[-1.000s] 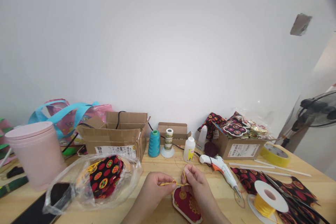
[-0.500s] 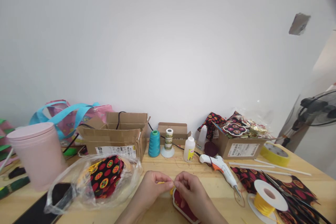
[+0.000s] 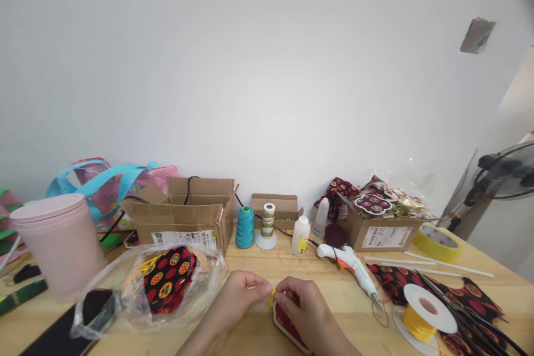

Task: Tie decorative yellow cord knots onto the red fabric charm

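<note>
My left hand (image 3: pixel 250 292) pinches a yellow cord (image 3: pixel 271 296) between thumb and fingertips. Close beside it, my right hand (image 3: pixel 301 303) has its thumb and fingers closed on the same cord, at the top of a dark red fabric piece with a white scalloped edge (image 3: pixel 287 329). That piece lies partly under my right hand, so much of it is hidden. The cord looks looped or knotted between my fingertips, but the detail is too small to make out.
On the right are a spool of yellow cord (image 3: pixel 429 311), scissors (image 3: pixel 454 308), patterned fabric (image 3: pixel 392 283) and a glue gun (image 3: pixel 350 270). A plastic bag with patterned fabric (image 3: pixel 171 281) lies left. Behind stand a glue bottle (image 3: pixel 300 236), teal thread cone (image 3: pixel 245 228) and cardboard boxes (image 3: pixel 179 219).
My hands have drawn slightly apart, the left shifting a little to the left. More of the yellow cord now shows between the fingertips.
</note>
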`<state>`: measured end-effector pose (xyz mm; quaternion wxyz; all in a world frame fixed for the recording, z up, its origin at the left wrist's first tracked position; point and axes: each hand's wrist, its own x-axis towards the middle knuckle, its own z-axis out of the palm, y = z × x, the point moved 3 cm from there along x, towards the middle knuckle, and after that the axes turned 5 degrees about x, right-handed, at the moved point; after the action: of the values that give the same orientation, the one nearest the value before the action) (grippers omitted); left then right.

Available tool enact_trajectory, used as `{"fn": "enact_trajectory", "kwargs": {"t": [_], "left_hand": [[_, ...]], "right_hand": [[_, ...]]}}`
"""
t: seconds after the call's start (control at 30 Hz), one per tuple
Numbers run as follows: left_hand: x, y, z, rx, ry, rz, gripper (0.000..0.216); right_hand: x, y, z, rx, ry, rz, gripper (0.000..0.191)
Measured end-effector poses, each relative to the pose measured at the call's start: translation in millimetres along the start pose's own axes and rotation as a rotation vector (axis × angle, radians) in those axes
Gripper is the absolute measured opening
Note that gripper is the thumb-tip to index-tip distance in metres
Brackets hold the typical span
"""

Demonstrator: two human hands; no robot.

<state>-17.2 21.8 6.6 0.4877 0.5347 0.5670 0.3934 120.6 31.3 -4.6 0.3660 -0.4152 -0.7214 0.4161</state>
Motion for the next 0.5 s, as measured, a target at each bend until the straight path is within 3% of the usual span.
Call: {"fn": "enact_trajectory", "kwargs": {"t": [0.2, 0.37, 0.5], "left_hand": [[-1.7, -0.6, 4.0, -0.01, -0.018, -0.112, 0.043], [-1.9, -1.0, 4.0, -0.018, -0.011, -0.143, 0.043], [0.4, -1.4, 4.9, -0.081, -0.074, -0.053, 0.034]], "right_hand": [[0.2, -2.9, -1.9, -0.05, 0.066, -0.01, 0.015], [0.5, 0.3, -2.0, -0.051, 0.1, -0.009, 0.017], [0.6, 1.0, -0.3, 0.03, 0.06, 0.043, 0.021]]}}
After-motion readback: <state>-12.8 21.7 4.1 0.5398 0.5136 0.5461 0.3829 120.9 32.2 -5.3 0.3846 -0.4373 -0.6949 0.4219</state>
